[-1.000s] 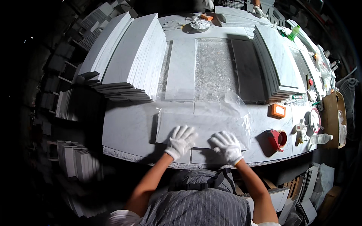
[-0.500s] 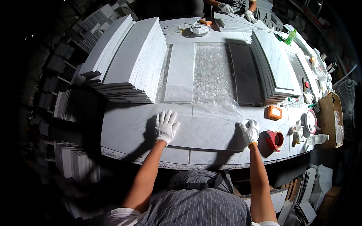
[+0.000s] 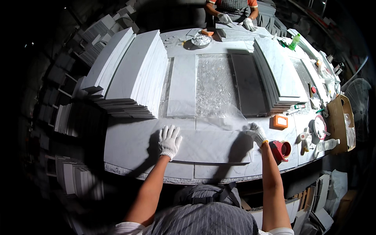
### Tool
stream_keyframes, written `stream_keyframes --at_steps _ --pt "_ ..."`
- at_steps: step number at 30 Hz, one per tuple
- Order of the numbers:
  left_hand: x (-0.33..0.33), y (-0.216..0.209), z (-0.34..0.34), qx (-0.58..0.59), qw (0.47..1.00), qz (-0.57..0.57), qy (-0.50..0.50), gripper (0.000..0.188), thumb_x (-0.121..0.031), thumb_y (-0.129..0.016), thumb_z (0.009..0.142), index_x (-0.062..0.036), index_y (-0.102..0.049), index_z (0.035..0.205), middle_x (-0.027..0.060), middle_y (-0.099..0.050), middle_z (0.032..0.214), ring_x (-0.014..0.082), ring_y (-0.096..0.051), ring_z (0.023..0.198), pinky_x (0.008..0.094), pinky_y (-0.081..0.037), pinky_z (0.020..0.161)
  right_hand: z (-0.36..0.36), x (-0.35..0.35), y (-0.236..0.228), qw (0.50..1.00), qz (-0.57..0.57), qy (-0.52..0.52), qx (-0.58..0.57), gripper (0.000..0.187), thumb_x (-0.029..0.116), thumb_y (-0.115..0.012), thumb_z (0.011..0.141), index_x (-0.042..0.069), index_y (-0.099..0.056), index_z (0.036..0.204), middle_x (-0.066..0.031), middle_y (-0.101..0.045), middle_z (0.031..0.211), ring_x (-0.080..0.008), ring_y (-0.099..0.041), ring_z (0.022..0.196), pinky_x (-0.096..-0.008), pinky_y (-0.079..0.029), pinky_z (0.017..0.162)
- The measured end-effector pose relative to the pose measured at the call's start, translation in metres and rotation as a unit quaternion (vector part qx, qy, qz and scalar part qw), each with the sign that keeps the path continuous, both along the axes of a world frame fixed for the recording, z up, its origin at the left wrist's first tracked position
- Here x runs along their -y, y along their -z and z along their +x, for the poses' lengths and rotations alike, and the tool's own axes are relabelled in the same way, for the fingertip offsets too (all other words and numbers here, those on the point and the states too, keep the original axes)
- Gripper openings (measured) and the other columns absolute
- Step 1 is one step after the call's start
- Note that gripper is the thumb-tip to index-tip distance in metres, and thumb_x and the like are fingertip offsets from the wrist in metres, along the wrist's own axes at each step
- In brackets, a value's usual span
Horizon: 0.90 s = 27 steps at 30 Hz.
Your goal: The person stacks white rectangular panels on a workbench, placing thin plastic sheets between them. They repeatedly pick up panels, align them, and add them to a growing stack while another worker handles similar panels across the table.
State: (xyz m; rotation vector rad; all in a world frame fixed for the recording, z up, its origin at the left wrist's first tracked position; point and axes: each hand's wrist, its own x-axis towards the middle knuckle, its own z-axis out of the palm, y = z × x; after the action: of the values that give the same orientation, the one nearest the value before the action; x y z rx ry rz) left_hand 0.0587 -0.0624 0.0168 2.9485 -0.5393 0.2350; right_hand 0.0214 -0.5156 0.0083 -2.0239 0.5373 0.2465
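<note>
A white marble slab (image 3: 211, 149) lies crosswise on the table before me. My left hand (image 3: 170, 141), in a white knit glove, rests flat on its left part with the fingers spread. At the slab's right end my right hand (image 3: 257, 134), gloved the same way, has its fingers curled together on the corner of a thin clear plastic film (image 3: 223, 117). The film spreads left from that hand, over the slab's far edge and the ends of the pieces behind. A red tape dispenser (image 3: 281, 152) stands just right of my right forearm.
Tall slab stacks rise at left (image 3: 135, 74) and right (image 3: 276, 70). An orange box (image 3: 280, 122), a plastic bottle (image 3: 329, 145) and a cardboard box (image 3: 340, 125) stand at right. Beyond a bowl of white material (image 3: 201, 40), a gloved co-worker (image 3: 235, 11) handles slabs.
My right hand has curled its fingers and lifted slightly off the slab's right end, taking the film's corner. My left hand stays flat. The whole view has tilted up a little.
</note>
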Motion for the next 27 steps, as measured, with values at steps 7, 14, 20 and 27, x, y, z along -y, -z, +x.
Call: stream_keyframes --at_steps 7,14,20,27 --pt "0.000 -0.003 -0.001 0.006 1.000 -0.002 -0.002 0.049 -0.041 -0.053 0.093 -0.0184 -0.055 0.137 0.0073 -0.047 0.145 0.0322 -0.036 0.137 0.0519 -0.019 0.116 -0.004 -0.001 -0.001 0.985 0.121 0.086 0.083 0.019 0.011 -0.076 0.078 0.006 -0.058 0.083 0.0014 -0.059 0.076 -0.0077 -0.054 0.071 -0.0247 -0.045 0.064" --pt "0.003 -0.005 -0.003 0.011 1.000 0.001 -0.003 0.049 -0.040 -0.054 0.093 -0.0197 -0.054 0.137 0.0078 -0.049 0.143 0.0332 -0.039 0.135 0.0518 -0.020 0.116 -0.003 0.012 0.010 0.981 0.014 0.146 0.128 0.037 0.033 -0.076 0.083 0.002 -0.064 0.101 -0.0093 -0.069 0.085 -0.0187 -0.064 0.078 -0.0322 -0.049 0.072" --pt "0.003 -0.002 -0.001 0.019 1.000 0.005 -0.002 0.048 -0.040 -0.055 0.093 -0.0202 -0.055 0.136 0.0075 -0.050 0.143 0.0325 -0.039 0.135 0.0519 -0.021 0.116 0.000 0.035 0.005 0.985 -0.171 -0.004 -0.026 0.079 0.068 -0.040 0.093 -0.004 -0.067 0.076 -0.0289 -0.066 0.087 -0.0416 -0.061 0.080 -0.0412 -0.048 0.076" --pt "0.003 -0.002 0.000 0.021 1.000 0.007 -0.002 0.047 -0.040 -0.054 0.094 -0.0204 -0.055 0.137 0.0070 -0.049 0.143 0.0317 -0.038 0.135 0.0516 -0.020 0.116 -0.038 0.031 0.000 0.996 -0.005 -0.036 0.085 0.063 0.056 -0.052 0.093 -0.004 -0.066 0.106 -0.0215 -0.070 0.090 -0.0311 -0.066 0.093 -0.0394 -0.049 0.081"
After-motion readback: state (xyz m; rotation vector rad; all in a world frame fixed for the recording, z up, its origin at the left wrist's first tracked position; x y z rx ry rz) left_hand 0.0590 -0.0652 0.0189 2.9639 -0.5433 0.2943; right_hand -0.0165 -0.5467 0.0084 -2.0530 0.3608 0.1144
